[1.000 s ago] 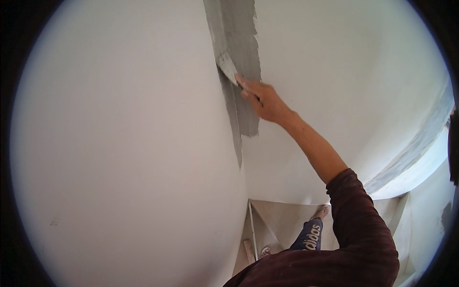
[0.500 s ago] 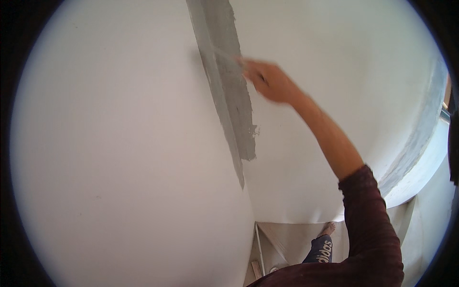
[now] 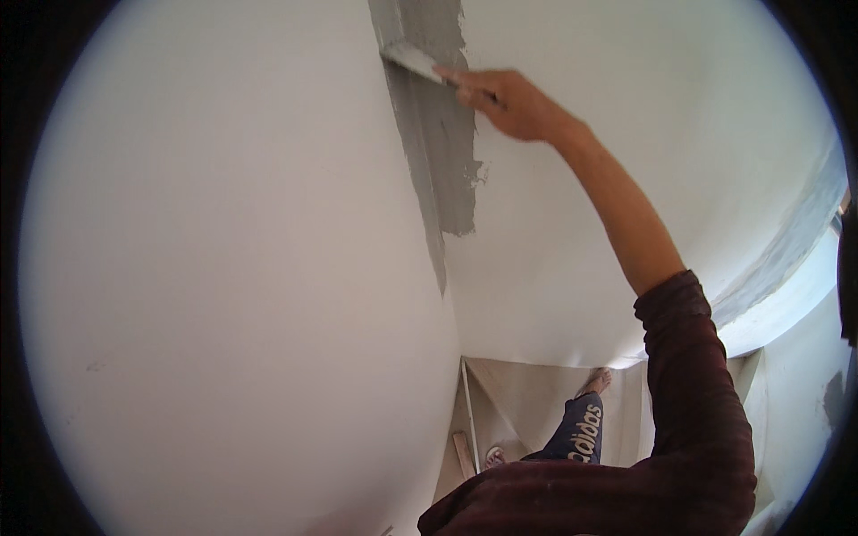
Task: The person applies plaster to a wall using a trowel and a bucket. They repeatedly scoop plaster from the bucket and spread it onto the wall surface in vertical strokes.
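My right hand, at the end of an outstretched arm, is closed round the handle of a putty knife. The knife's pale, wide blade lies at the inner corner between two white walls. A strip of grey filler runs down that corner, wide with a ragged edge on the right wall and narrow on the left one. Lower down, the strip tapers to a point. The blade's far edge is slightly blurred. My left hand is out of view.
A large white wall fills the left side. Another grey band edges the right wall. Below are the floor, my bare feet, a thin upright edge at the corner and a small wooden piece.
The view has shifted, so the corner's foot and my feet appear higher. My right hand sits higher in the picture, and the knife blade shows more clearly against the corner.
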`<act>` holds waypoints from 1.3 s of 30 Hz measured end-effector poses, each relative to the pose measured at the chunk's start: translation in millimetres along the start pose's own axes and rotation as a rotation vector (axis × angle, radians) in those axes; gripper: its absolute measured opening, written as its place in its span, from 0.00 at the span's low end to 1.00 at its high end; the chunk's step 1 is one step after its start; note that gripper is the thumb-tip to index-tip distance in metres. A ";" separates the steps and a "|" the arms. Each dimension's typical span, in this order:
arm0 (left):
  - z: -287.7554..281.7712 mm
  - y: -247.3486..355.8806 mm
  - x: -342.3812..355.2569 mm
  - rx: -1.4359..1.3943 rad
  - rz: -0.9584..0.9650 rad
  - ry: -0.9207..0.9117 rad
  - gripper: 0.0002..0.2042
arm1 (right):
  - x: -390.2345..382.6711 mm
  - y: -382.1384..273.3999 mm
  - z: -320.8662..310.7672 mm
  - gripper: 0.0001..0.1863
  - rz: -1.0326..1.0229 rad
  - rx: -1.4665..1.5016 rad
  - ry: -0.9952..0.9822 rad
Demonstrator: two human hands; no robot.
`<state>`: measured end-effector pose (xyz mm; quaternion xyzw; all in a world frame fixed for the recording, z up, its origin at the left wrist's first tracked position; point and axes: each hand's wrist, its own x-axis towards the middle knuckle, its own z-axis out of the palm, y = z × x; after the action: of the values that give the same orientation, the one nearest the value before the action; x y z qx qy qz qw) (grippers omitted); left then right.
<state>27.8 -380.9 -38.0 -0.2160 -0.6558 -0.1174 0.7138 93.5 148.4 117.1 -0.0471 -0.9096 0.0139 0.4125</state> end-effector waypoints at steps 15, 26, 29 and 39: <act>-9.4 -7.7 -25.3 -0.238 0.135 -0.073 0.17 | -250.5 -76.8 82.0 0.20 0.862 1.229 -0.248; 17.3 252.4 12.3 -1.982 -0.610 -0.911 0.26 | -204.4 -176.5 14.2 0.23 0.764 1.713 0.075; -0.7 258.1 21.1 -1.760 -0.390 -0.668 0.26 | -205.2 -190.4 -7.0 0.28 0.657 1.711 0.024; 61.0 254.7 163.3 -1.537 -0.427 -0.243 0.25 | -138.4 -131.8 -120.8 0.30 0.265 0.131 0.212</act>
<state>106.9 -109.9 86.6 -0.5280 -0.4918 -0.6451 0.2513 265.2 2.1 101.5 -0.1406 -0.8441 0.1222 0.5029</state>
